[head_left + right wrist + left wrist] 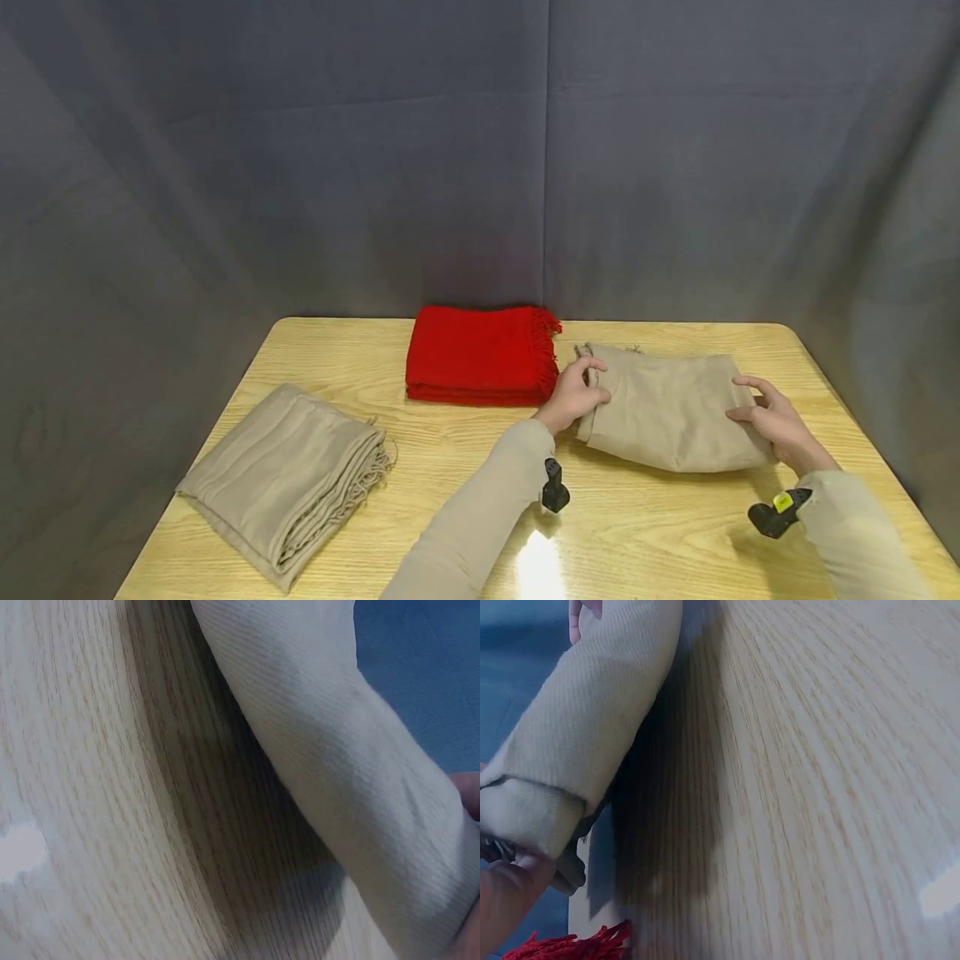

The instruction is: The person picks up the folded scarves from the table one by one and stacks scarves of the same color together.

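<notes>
Both hands hold a folded beige scarf (667, 408) at the right of the table, one at each end. My left hand (573, 398) grips its left edge, thumb and fingers on the layers. At the opposite edge my right hand (780, 425) pinches the cloth between thumb and fingers. In the left wrist view the beige scarf (592, 705) shows a rounded fold, with the left thumb (514, 892) against its end. The right wrist view shows the front fold of the scarf (337, 757) above a shadow on the wood. Its underside is hidden.
A folded red scarf (480, 350) with fringe lies at the back middle, close to the left hand. Another folded beige scarf (277, 475), fringed on its right side, lies at the left of the wooden table (600, 542). A dark grey curtain (450, 167) stands behind.
</notes>
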`<state>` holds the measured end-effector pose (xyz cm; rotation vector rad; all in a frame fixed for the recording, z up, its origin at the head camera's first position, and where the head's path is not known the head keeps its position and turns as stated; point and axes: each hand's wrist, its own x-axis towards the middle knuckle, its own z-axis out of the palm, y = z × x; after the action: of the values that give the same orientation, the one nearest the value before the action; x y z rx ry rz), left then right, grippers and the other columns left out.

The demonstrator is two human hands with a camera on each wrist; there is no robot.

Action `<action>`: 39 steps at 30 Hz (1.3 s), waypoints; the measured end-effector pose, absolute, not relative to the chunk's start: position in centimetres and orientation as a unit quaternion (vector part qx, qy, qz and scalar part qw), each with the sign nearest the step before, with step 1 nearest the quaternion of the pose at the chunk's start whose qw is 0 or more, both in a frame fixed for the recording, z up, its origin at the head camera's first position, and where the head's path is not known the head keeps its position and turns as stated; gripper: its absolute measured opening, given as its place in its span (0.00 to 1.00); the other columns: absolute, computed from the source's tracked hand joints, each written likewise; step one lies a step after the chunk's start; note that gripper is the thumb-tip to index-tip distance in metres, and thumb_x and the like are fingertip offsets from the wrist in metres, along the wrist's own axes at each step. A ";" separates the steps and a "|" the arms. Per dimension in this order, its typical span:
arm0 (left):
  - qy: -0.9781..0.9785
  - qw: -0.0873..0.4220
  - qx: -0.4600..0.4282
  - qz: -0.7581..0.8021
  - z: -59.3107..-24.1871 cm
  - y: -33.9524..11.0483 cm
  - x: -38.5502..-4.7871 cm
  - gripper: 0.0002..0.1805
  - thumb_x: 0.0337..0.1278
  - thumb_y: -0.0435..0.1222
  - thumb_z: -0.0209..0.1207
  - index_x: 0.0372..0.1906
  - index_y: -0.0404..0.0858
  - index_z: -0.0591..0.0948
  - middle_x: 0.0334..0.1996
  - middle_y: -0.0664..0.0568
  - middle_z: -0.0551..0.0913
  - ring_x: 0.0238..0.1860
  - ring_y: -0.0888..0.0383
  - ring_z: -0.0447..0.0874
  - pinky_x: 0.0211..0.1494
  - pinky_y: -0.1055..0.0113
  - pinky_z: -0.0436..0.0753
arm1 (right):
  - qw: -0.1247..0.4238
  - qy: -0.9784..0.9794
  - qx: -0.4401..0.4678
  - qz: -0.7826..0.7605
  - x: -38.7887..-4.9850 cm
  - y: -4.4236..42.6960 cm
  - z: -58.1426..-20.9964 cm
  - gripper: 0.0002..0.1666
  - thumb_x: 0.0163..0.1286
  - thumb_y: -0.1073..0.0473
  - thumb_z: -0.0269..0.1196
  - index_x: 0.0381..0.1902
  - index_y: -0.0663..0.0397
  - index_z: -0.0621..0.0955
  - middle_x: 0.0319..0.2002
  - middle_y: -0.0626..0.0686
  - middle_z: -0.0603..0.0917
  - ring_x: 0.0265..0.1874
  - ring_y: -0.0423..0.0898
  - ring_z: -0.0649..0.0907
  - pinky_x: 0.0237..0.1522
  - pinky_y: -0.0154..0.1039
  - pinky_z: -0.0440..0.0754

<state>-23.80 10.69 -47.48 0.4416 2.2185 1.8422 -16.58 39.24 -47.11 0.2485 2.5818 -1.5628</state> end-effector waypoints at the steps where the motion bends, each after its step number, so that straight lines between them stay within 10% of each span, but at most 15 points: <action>1: 0.756 0.114 0.149 0.627 -47.4 10.7 -23.8 0.22 0.37 0.19 0.59 0.45 0.33 0.76 0.21 0.54 0.67 0.26 0.62 0.65 0.30 0.74 0.70 | 0.056 0.849 0.082 -0.519 -16.5 39.2 -47.0 0.37 0.62 0.63 0.58 0.64 0.66 0.54 0.54 0.75 0.62 0.34 0.39 0.75 0.33 0.38 0.77; 39: 0.707 0.142 0.171 0.672 -46.7 9.2 -23.2 0.20 0.42 0.16 0.53 0.46 0.27 0.72 0.18 0.56 0.61 0.19 0.63 0.59 0.25 0.75 0.64 | -0.003 0.830 0.061 -0.555 -14.6 37.8 -44.6 0.30 0.63 0.64 0.59 0.59 0.39 0.64 0.52 0.65 0.63 0.33 0.32 0.73 0.30 0.37 0.78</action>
<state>-23.23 9.21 -46.74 0.4935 2.0397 1.9395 -14.61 37.84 -44.55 0.1923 2.6114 -1.7454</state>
